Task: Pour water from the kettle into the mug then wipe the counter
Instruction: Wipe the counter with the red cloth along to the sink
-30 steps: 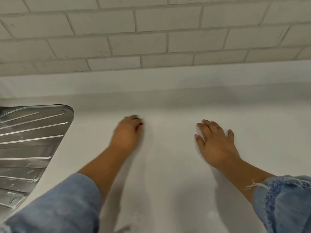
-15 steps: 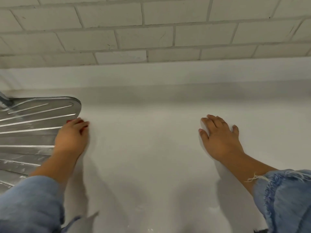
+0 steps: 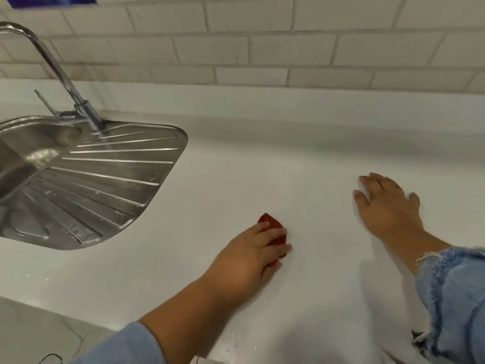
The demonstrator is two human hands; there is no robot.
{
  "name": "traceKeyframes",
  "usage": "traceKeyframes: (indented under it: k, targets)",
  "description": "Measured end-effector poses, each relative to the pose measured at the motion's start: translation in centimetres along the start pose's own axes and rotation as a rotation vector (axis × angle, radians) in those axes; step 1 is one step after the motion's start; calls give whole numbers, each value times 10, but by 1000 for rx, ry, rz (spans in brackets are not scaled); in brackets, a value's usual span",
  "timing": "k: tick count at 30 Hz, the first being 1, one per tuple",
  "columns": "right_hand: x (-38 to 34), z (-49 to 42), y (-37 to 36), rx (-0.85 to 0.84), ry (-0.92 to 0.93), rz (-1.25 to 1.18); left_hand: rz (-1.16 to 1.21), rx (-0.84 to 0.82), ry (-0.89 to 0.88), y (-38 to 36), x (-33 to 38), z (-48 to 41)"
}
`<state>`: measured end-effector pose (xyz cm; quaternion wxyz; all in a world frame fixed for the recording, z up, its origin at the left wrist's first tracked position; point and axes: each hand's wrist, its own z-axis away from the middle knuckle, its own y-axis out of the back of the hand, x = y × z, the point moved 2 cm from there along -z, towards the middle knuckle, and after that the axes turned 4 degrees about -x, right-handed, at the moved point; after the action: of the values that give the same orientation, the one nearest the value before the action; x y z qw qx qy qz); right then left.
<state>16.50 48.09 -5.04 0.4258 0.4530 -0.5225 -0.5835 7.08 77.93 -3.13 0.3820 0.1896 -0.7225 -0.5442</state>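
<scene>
My left hand point(image 3: 246, 256) rests on the white counter point(image 3: 262, 166) near its front, fingers curled over a small red cloth point(image 3: 271, 225) that it presses down. Only a corner of the cloth shows past my fingers. My right hand point(image 3: 385, 208) lies flat on the counter farther right, fingers spread and holding nothing. Neither the kettle nor the mug is in view.
A steel sink with a ribbed drainer point(image 3: 105, 179) is set into the counter at the left, with a curved tap point(image 3: 60, 72) behind it. White tiles form the back wall. A few water drops point(image 3: 236, 345) lie near the counter's front edge.
My left hand swept left to the drainer's edge, then came back right and nearer with the red cloth. The view turned left, bringing in the sink and tap. My right hand stayed.
</scene>
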Motion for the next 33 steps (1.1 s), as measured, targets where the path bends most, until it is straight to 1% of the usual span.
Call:
traceKeyframes:
  k: [2, 5, 9, 10, 12, 13, 14, 16, 18, 21, 23, 24, 26, 28, 30, 32, 33]
  targets:
    - [0, 0, 1, -4, -1, 0, 14, 14, 51, 7, -18, 20]
    - [0, 1, 0, -11, -1, 10, 36, 102, 270, 31, -67, 63]
    - [0, 3, 0, 3, 6, -1, -63, 154, 495, 72, -129, 128]
    - [1, 3, 1, 4, 9, -3, -96, 154, 579, 81, -141, 143]
    - [1, 2, 1, -2, 7, 1, -145, 158, 758, 97, -154, 164]
    - [1, 2, 1, -6, 5, 6, -155, 178, 803, 100, -152, 167]
    - [1, 2, 0, -9, 1, 11, -147, 214, 809, 100, -143, 162]
    - [1, 2, 0, -14, -3, 13, -49, 299, 721, 91, -105, 135]
    - [1, 3, 1, -15, 1, 5, 74, 305, 553, 73, -50, 99]
    - [2, 2, 2, -16, 4, 8, 169, 205, 292, 37, 30, 52]
    - [2, 2, 2, -19, 12, 6, 217, 121, 167, 11, 69, 34]
    - [2, 2, 3, -17, 15, 1, 215, 68, 103, -2, 84, 30]
    - [2, 2, 4, -8, 22, 1, 116, -43, -15, -26, 103, 30]
    - [3, 1, 4, -12, 22, -1, 24, -69, -58, -37, 102, 36]
    - [4, 1, 4, -27, 24, -6, 42, -21, -45, -31, 86, 46]
    - [4, 0, 3, -33, 31, -10, 81, 54, 46, -17, 58, 64]
    - [4, 0, 3, -33, 31, -10, 83, 103, 126, -7, 38, 79]
